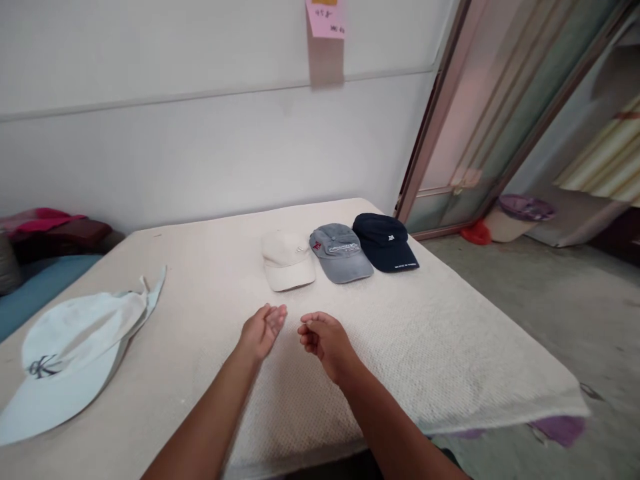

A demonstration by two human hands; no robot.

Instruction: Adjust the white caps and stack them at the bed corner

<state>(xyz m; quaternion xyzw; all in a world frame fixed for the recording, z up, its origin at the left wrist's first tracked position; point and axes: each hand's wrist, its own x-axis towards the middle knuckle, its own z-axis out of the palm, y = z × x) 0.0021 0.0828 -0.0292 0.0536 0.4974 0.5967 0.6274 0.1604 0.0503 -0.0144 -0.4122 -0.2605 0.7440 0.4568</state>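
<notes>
Just in front of the cream cap (289, 259), my left hand (263, 330) hovers above the textured cover with its fingers stretched out and nothing in it. Opposite it, a short gap away, my right hand (325, 340) is loosely curled, its fingertips a little apart, with no object visible in it. Beyond my right hand lies a grey cap (341, 253) with red and white lettering. A navy cap (385, 243) with a small white logo sits beside it on the right. Neither hand touches a cap.
On the left lies a pale blue cap (75, 353) with a dark monogram. The light cover (425, 347) spreads over a raised surface against a white wall (225, 153), where a pink note (326, 20) hangs. Sliding doors (470, 120) and a bin (520, 217) stand to the right.
</notes>
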